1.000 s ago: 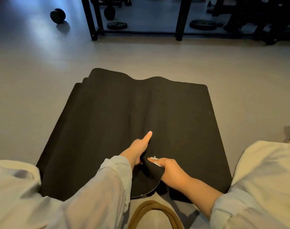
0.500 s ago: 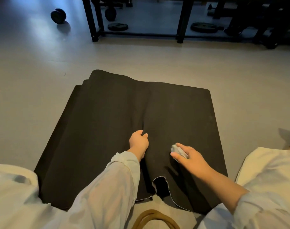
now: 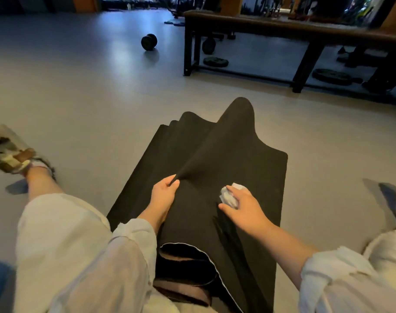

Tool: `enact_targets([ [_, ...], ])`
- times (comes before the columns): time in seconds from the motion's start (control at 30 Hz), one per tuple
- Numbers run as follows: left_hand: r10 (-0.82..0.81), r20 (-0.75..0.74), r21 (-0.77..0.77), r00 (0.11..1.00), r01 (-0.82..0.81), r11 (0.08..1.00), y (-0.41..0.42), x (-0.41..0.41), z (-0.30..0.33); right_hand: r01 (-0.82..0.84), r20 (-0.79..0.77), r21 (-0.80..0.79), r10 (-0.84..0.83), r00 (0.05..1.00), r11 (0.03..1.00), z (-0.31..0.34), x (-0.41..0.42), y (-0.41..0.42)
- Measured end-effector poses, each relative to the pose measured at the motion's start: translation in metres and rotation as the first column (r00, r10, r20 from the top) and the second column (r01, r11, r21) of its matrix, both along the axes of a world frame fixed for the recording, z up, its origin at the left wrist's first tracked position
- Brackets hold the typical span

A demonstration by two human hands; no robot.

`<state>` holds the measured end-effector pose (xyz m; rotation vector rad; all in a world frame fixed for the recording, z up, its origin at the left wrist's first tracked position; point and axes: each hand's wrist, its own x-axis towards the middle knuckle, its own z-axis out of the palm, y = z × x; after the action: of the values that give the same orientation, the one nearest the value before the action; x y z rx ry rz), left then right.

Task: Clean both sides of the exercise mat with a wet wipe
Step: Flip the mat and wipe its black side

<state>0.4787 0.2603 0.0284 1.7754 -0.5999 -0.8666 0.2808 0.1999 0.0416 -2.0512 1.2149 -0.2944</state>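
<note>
**Mat Surface Wipe: Current Position**

The grey floor (image 3: 79, 98) carries all items in view. A dark bench frame (image 3: 305, 35) stands at the far right, with weight plates (image 3: 215, 61) lying beneath it. A dumbbell (image 3: 149, 42) rests alone on the floor, well apart from the frame.

The black exercise mat (image 3: 249, 172) lies on the floor directly in front of the person and extends away from them. Its near end is folded over into layers, and a thin pale edge shows along the fold. A raised ridge runs from the mat's middle toward its far end, which peaks upward.

The left hand (image 3: 164, 195) pinches the near end of this ridge between thumb and fingers, lifting the material. The right hand (image 3: 242, 208) rests on the mat just right of the ridge, fingers curled round a crumpled pale wet wipe (image 3: 228, 196) that sits against the mat surface.
</note>
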Motion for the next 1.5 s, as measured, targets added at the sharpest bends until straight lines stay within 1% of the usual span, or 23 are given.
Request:
enact_targets([
  [0.07, -0.021, 0.091, 0.067, 0.996, 0.014, 0.998, 0.015, 0.024, -0.014, -0.011, 0.012, 0.020, 0.011, 1.000, 1.000, -0.008, 0.018, -0.002],
  [0.13, -0.070, 0.205, 0.194, 0.976, 0.030, 0.981, 0.028, 0.042, -0.027, -0.038, 0.019, 0.029, 0.037, 0.999, 0.999, -0.018, 0.033, -0.001],
  [0.2, -0.066, 0.276, 0.292, 0.959, -0.018, 0.956, 0.037, 0.053, -0.038, -0.074, 0.035, 0.038, 0.072, 0.997, 0.997, -0.026, 0.047, 0.004],
  [0.3, -0.049, 0.328, 0.328, 0.943, -0.065, 0.942, 0.038, 0.058, -0.049, -0.151, 0.080, 0.031, 0.148, 0.986, 0.988, -0.036, 0.061, 0.017],
  [0.4, -0.062, 0.350, 0.359, 0.935, -0.073, 0.930, 0.035, 0.057, -0.054, -0.260, 0.062, 0.040, 0.257, 0.964, 0.965, -0.050, 0.071, 0.033],
  [0.53, -0.113, 0.336, 0.356, 0.935, -0.015, 0.934, 0.036, 0.057, -0.056, -0.384, -0.045, -0.072, 0.381, 0.923, 0.921, -0.067, 0.076, 0.037],
  [0.63, -0.190, 0.327, 0.358, 0.926, 0.065, 0.932, 0.039, 0.062, -0.051, -0.452, -0.108, -0.251, 0.439, 0.892, 0.856, -0.076, 0.083, 0.024],
  [0.7, -0.219, 0.308, 0.348, 0.926, 0.104, 0.932, 0.042, 0.066, -0.048, -0.416, -0.096, -0.383, 0.412, 0.906, 0.825, -0.080, 0.095, 0.011],
  [0.83, -0.220, 0.282, 0.322, 0.934, 0.124, 0.939, 0.049, 0.073, -0.056, -0.290, -0.016, -0.552, 0.338, 0.941, 0.782, -0.073, 0.130, -0.028],
  [0.87, -0.218, 0.297, 0.331, 0.930, 0.113, 0.937, 0.048, 0.075, -0.058, -0.237, -0.004, -0.575, 0.287, 0.958, 0.783, -0.072, 0.141, -0.040],
  [0.9, -0.229, 0.353, 0.361, 0.907, 0.094, 0.928, 0.047, 0.076, -0.059, -0.165, 0.005, -0.563, 0.203, 0.979, 0.810, -0.070, 0.151, -0.051],
  [0.97, -0.283, 0.469, 0.455, 0.837, 0.046, 0.889, 0.046, 0.080, -0.062, 0.000, 0.017, -0.485, 0.009, 1.000, 0.875, -0.065, 0.169, -0.071],
  [1.0, -0.282, 0.446, 0.481, 0.849, 0.038, 0.876, 0.046, 0.083, -0.064, 0.073, 0.023, -0.443, -0.070, 0.997, 0.894, -0.063, 0.177, -0.080],
  [1.03, -0.261, 0.367, 0.487, 0.893, 0.054, 0.872, 0.045, 0.086, -0.065, 0.115, 0.011, -0.398, -0.120, 0.993, 0.910, -0.063, 0.183, -0.088],
  [1.07, -0.225, 0.274, 0.476, 0.935, 0.071, 0.877, 0.045, 0.089, -0.066, 0.117, -0.027, -0.352, -0.135, 0.990, 0.929, -0.063, 0.188, -0.093],
  [1.1, -0.208, 0.215, 0.463, 0.954, 0.088, 0.882, 0.045, 0.093, -0.066, 0.083, -0.090, -0.309, -0.116, 0.989, 0.947, -0.066, 0.193, -0.095],
  [1.17, -0.214, 0.179, 0.451, 0.960, 0.113, 0.886, 0.046, 0.099, -0.068, -0.058, -0.272, -0.244, -0.011, 0.962, 0.968, -0.078, 0.198, -0.092],
  [1.2, -0.219, 0.172, 0.446, 0.960, 0.123, 0.886, 0.046, 0.101, -0.069, -0.131, -0.348, -0.241, 0.040, 0.937, 0.962, -0.083, 0.198, -0.089],
  [1.23, -0.221, 0.159, 0.439, 0.962, 0.132, 0.889, 0.047, 0.103, -0.069, -0.192, -0.390, -0.258, 0.080, 0.917, 0.947, -0.088, 0.196, -0.087],
  [1.3, -0.223, 0.130, 0.428, 0.966, 0.148, 0.891, 0.047, 0.106, -0.071, -0.266, -0.389, -0.287, 0.142, 0.910, 0.920, -0.089, 0.194, -0.084],
  [1.4, -0.219, 0.078, 0.405, 0.973, 0.170, 0.898, 0.048, 0.111, -0.072, -0.322, -0.323, -0.248, 0.235, 0.917, 0.914, -0.085, 0.192, -0.069],
  [1.47, -0.215, 0.025, 0.383, 0.976, 0.189, 0.904, 0.050, 0.114, -0.073, -0.405, -0.318, -0.217, 0.328, 0.890, 0.888, -0.086, 0.187, -0.047],
  [1.5, -0.215, -0.002, 0.367, 0.977, 0.200, 0.908, 0.052, 0.115, -0.074, -0.466, -0.322, -0.217, 0.388, 0.864, 0.858, -0.087, 0.183, -0.034],
])
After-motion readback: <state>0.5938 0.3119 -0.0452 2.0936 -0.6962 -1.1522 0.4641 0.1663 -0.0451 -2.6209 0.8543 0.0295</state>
